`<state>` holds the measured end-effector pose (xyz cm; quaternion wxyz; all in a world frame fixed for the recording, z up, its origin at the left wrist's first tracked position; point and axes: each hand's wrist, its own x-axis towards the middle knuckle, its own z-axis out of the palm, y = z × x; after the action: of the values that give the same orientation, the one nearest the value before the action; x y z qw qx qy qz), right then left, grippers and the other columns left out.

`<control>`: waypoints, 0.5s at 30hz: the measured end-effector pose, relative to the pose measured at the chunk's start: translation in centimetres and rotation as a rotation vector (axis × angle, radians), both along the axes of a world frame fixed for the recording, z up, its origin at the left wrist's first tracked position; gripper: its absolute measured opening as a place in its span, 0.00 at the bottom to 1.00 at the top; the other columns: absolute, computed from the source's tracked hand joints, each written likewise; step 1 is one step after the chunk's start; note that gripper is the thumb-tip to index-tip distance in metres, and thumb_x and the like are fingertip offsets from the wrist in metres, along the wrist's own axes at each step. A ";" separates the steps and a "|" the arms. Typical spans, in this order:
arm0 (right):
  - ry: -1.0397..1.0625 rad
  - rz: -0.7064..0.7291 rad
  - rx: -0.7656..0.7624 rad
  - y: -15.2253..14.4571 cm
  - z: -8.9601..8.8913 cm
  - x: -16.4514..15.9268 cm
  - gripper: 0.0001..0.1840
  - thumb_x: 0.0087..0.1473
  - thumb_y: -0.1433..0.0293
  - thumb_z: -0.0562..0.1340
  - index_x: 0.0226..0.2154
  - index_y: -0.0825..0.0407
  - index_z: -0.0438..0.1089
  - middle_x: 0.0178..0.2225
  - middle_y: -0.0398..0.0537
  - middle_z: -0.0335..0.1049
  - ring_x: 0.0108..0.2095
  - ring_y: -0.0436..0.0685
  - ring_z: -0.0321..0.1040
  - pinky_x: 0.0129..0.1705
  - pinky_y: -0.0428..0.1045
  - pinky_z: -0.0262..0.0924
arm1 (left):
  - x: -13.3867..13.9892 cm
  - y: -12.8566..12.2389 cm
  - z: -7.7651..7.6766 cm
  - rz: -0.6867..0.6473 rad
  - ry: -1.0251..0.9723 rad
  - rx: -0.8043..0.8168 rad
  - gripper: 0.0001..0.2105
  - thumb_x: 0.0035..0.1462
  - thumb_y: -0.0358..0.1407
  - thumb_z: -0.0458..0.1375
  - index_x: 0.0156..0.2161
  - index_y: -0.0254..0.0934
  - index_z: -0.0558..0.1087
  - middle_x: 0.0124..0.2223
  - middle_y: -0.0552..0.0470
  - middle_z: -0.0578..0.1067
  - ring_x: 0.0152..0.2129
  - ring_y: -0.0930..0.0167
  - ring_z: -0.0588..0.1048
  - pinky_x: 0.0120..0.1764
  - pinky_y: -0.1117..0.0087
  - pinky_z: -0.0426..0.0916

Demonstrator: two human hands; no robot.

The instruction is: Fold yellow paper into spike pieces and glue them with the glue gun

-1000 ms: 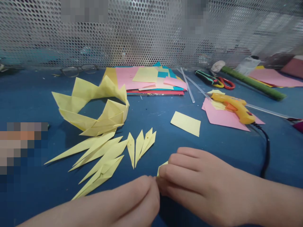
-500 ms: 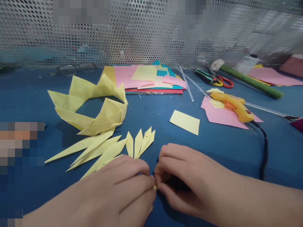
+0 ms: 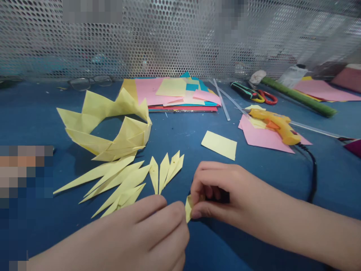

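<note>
Between thumb and fingers, my right hand (image 3: 218, 190) pinches a small folded yellow paper piece (image 3: 188, 209). My left hand (image 3: 155, 229) is closed right beside that piece, its fingertips turned away from view; whether it also grips the paper is hidden. Just beyond my left hand lie small pointed yellow paper pieces (image 3: 164, 169) fanned out. Longer folded yellow paper spikes (image 3: 121, 180) lie to the left, some partly behind my left hand. Behind them stands a ring of folded yellow paper (image 3: 113, 139) with pointed peaks. A yellow paper rectangle (image 3: 219, 145) lies flat beyond my right hand.
A yellow glue gun (image 3: 278, 124) rests on pink paper (image 3: 265, 141), its black cord running behind my right forearm. Farther back are a paper stack (image 3: 158, 92), clear glue sticks (image 3: 222, 99), scissors (image 3: 266, 97), a green stem bundle (image 3: 300, 96) and eyeglasses (image 3: 81, 83).
My right hand has moved slightly up and away from my left, and more of the small yellow paper piece shows. My left hand has shifted a little lower.
</note>
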<state>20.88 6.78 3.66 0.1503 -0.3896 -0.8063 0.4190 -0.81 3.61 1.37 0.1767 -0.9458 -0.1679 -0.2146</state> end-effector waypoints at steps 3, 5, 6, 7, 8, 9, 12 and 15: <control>-0.060 -0.043 -0.001 0.2 0.2 0.3 0.05 0.51 0.74 0.66 0.26 0.53 0.70 0.33 0.40 0.61 0.26 0.43 0.57 0.28 0.40 0.56 | 0.5 0.2 0.3 0.004 -0.030 -0.056 0.21 0.65 0.28 0.39 0.34 0.45 0.74 0.31 0.63 0.73 0.32 0.75 0.66 0.40 0.72 0.58; -0.090 -0.057 -0.005 0.2 0.4 0.5 0.05 0.51 0.74 0.66 0.26 0.53 0.70 0.34 0.40 0.60 0.26 0.43 0.57 0.27 0.40 0.56 | 0.7 0.4 0.2 0.017 -0.090 -0.082 0.22 0.66 0.28 0.39 0.32 0.44 0.74 0.31 0.63 0.74 0.30 0.75 0.65 0.39 0.73 0.58; -0.095 -0.059 -0.006 0.1 0.4 0.5 0.05 0.51 0.75 0.65 0.26 0.53 0.69 0.35 0.40 0.60 0.26 0.43 0.57 0.27 0.40 0.55 | 0.8 0.5 0.1 0.017 -0.107 -0.081 0.22 0.66 0.28 0.39 0.31 0.43 0.74 0.32 0.63 0.74 0.29 0.76 0.65 0.39 0.73 0.59; -0.095 -0.055 -0.007 0.0 0.5 0.6 0.05 0.52 0.75 0.64 0.27 0.53 0.69 0.35 0.40 0.60 0.27 0.43 0.57 0.28 0.41 0.55 | 0.7 0.5 0.0 0.008 -0.109 -0.067 0.21 0.65 0.29 0.40 0.31 0.43 0.73 0.34 0.64 0.74 0.30 0.76 0.66 0.40 0.73 0.59; -0.097 -0.051 -0.010 -0.1 0.5 0.6 0.04 0.53 0.74 0.64 0.27 0.53 0.69 0.36 0.40 0.60 0.27 0.43 0.58 0.28 0.41 0.55 | 0.6 0.6 -0.1 -0.010 -0.096 -0.051 0.19 0.65 0.29 0.41 0.31 0.44 0.73 0.36 0.64 0.74 0.32 0.76 0.67 0.42 0.73 0.59; -0.100 -0.048 -0.011 -0.2 0.6 0.7 0.05 0.53 0.74 0.63 0.27 0.53 0.68 0.36 0.40 0.60 0.28 0.43 0.58 0.28 0.41 0.55 | 0.4 0.6 -0.3 -0.031 -0.071 -0.032 0.18 0.64 0.29 0.43 0.32 0.44 0.73 0.39 0.64 0.74 0.35 0.76 0.68 0.44 0.72 0.59; -0.113 -0.046 -0.014 -0.2 0.6 0.6 0.04 0.53 0.74 0.63 0.28 0.52 0.68 0.35 0.39 0.61 0.29 0.44 0.58 0.30 0.41 0.55 | -0.2 0.3 -0.8 -0.037 -0.037 0.008 0.15 0.62 0.30 0.45 0.35 0.46 0.73 0.45 0.63 0.74 0.42 0.74 0.68 0.51 0.70 0.58; -0.087 -0.049 -0.022 0.0 0.6 0.5 0.03 0.53 0.75 0.62 0.30 0.51 0.68 0.35 0.39 0.62 0.30 0.44 0.59 0.31 0.41 0.56 | -0.6 -0.4 -1.1 0.019 0.007 0.004 0.13 0.61 0.31 0.46 0.38 0.46 0.73 0.48 0.64 0.72 0.45 0.75 0.67 0.55 0.71 0.55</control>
<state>21.42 6.81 4.30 0.1211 -0.4289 -0.7974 0.4069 -1.41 3.23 0.25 0.1814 -0.9445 -0.1759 -0.2101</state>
